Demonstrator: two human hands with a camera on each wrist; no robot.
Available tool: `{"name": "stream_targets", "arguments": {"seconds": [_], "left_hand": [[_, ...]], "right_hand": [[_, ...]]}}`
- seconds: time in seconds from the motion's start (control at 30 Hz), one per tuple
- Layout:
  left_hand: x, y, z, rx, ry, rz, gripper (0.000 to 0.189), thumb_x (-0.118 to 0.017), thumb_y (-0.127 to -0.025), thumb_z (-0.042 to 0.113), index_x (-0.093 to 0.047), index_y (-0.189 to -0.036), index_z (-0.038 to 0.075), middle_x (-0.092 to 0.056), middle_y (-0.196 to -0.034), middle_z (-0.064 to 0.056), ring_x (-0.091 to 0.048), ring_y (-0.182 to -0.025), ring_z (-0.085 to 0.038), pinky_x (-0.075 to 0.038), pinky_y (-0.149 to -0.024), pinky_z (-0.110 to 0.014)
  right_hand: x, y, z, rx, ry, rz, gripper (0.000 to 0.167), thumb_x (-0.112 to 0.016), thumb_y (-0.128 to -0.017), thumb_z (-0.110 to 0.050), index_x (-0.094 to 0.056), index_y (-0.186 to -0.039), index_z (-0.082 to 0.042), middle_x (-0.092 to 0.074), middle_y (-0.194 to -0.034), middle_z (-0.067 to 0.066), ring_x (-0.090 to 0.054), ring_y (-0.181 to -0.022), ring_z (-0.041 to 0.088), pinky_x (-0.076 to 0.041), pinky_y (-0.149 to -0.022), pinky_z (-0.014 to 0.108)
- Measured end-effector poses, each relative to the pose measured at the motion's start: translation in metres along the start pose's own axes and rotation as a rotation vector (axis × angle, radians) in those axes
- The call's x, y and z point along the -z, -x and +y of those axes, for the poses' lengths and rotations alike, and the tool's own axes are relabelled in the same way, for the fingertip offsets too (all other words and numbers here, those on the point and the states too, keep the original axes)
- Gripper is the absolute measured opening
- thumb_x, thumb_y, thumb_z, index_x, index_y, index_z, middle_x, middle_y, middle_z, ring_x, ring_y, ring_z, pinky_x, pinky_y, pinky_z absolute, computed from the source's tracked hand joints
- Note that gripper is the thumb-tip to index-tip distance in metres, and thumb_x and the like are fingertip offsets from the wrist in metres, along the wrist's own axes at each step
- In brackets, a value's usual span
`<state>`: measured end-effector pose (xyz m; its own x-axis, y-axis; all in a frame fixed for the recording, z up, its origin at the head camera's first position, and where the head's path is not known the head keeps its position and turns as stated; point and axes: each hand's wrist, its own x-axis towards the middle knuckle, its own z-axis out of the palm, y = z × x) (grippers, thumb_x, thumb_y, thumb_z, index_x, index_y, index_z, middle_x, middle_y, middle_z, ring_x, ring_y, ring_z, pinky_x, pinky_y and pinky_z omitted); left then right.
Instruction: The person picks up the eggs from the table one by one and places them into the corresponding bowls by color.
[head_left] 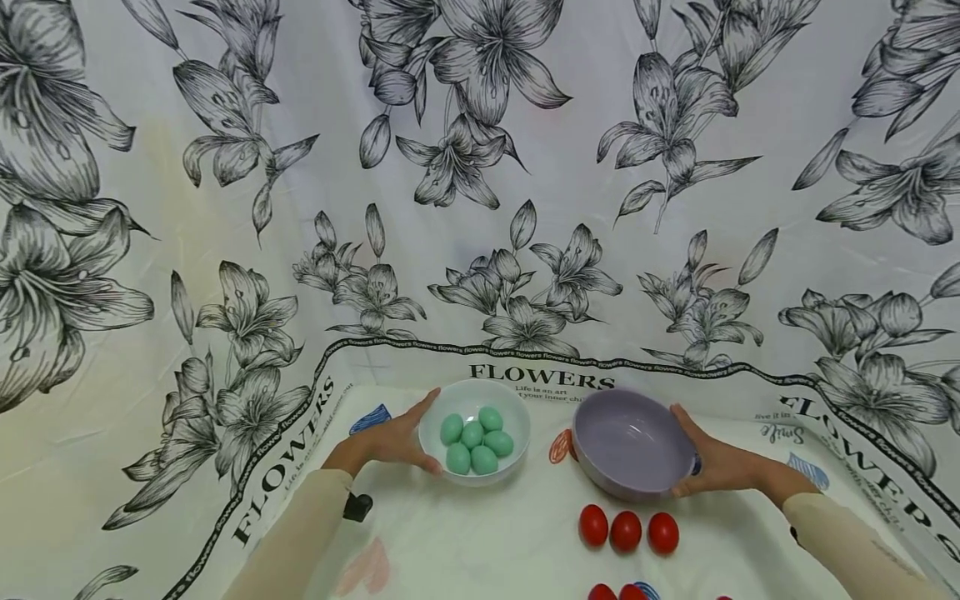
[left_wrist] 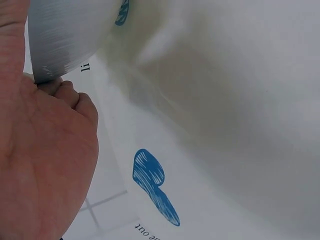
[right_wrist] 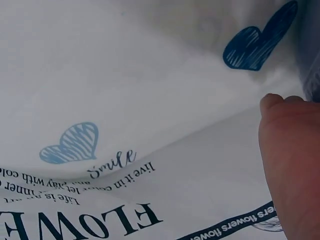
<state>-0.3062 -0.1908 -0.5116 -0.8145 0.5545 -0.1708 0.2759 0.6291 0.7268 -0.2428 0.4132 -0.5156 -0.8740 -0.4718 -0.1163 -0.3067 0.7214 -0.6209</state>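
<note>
My left hand (head_left: 405, 437) holds a white bowl (head_left: 517, 454) by its left side, with the thumb near the rim. Several pale green eggs (head_left: 472, 433) lie in that bowl. In the left wrist view, the fingers of the left hand (left_wrist: 50, 145) curl at the outer wall of the bowl (left_wrist: 70, 35). A purple bowl (head_left: 633, 442) with nothing visible inside is gripped at its right side by my right hand (head_left: 716, 462). The right wrist view shows the right hand (right_wrist: 292, 155) against the bowl's dark edge; most of its fingers are hidden. Whether either bowl touches the cloth I cannot tell.
A row of red eggs (head_left: 626, 531) lies on the white printed cloth (head_left: 480, 542) just in front of the purple bowl. More red eggs (head_left: 602, 592) are cut off by the bottom edge. Behind the bowls hangs a flower-print curtain (head_left: 480, 275).
</note>
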Motion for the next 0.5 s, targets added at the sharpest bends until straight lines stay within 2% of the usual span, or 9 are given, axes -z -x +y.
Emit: {"name": "stream_targets", "arguments": {"seconds": [0.1, 0.2, 0.27, 0.37, 0.43, 0.5], "left_hand": [[-0.002, -0.001, -0.001, -0.018, 0.024, 0.003, 0.149, -0.098, -0.072, 0.049, 0.011, -0.171, 0.024, -0.009, -0.175, -0.022, -0.029, -0.155, -0.047, -0.032, -0.12, -0.067], [-0.002, -0.001, -0.002, -0.024, 0.041, -0.012, 0.149, -0.097, -0.075, 0.046, 0.015, -0.17, 0.022, -0.006, -0.175, -0.024, -0.03, -0.153, -0.049, -0.033, -0.118, -0.068], [-0.003, -0.001, 0.0, -0.019, 0.027, -0.012, 0.149, -0.097, -0.075, 0.047, 0.017, -0.169, 0.02, 0.0, -0.176, -0.024, -0.023, -0.156, -0.051, -0.03, -0.12, -0.069], [0.001, 0.005, 0.003, -0.02, -0.031, 0.022, 0.15, -0.095, -0.076, 0.05, 0.019, -0.168, 0.02, 0.011, -0.176, -0.02, -0.007, -0.16, -0.049, -0.021, -0.123, -0.07], [-0.002, 0.008, 0.011, -0.076, -0.062, 0.054, 0.145, -0.093, -0.079, 0.05, 0.018, -0.168, 0.021, 0.015, -0.176, -0.015, 0.005, -0.161, -0.045, -0.014, -0.124, -0.07], [-0.009, 0.011, 0.027, -0.18, -0.058, 0.088, 0.135, -0.089, -0.085, 0.047, 0.014, -0.17, 0.023, 0.015, -0.177, -0.007, 0.009, -0.162, -0.038, -0.011, -0.124, -0.07]], "right_hand": [[-0.001, -0.002, 0.004, -0.072, -0.07, -0.035, 0.142, -0.09, -0.083, -0.036, 0.021, -0.164, -0.004, 0.007, -0.169, 0.036, -0.018, -0.15, 0.064, -0.035, -0.112, 0.075], [0.001, -0.006, 0.005, -0.125, -0.096, -0.06, 0.145, -0.091, -0.082, -0.04, 0.025, -0.163, -0.006, 0.011, -0.17, 0.032, -0.014, -0.153, 0.061, -0.03, -0.116, 0.075], [0.004, -0.007, 0.004, -0.128, -0.085, -0.049, 0.149, -0.093, -0.079, -0.041, 0.024, -0.163, -0.004, 0.012, -0.172, 0.031, -0.01, -0.154, 0.06, -0.026, -0.118, 0.075], [0.008, -0.015, -0.001, -0.112, -0.082, -0.055, 0.153, -0.095, -0.077, -0.043, 0.025, -0.162, -0.001, 0.014, -0.171, 0.032, -0.005, -0.155, 0.06, -0.019, -0.119, 0.076], [0.007, -0.013, 0.0, -0.115, -0.094, -0.07, 0.153, -0.094, -0.078, -0.044, 0.026, -0.162, -0.001, 0.016, -0.17, 0.033, -0.005, -0.155, 0.061, -0.019, -0.119, 0.076], [0.003, -0.007, 0.004, -0.113, -0.115, -0.07, 0.153, -0.093, -0.079, -0.046, 0.028, -0.161, -0.002, 0.02, -0.169, 0.034, -0.003, -0.155, 0.062, -0.019, -0.119, 0.076]]}}
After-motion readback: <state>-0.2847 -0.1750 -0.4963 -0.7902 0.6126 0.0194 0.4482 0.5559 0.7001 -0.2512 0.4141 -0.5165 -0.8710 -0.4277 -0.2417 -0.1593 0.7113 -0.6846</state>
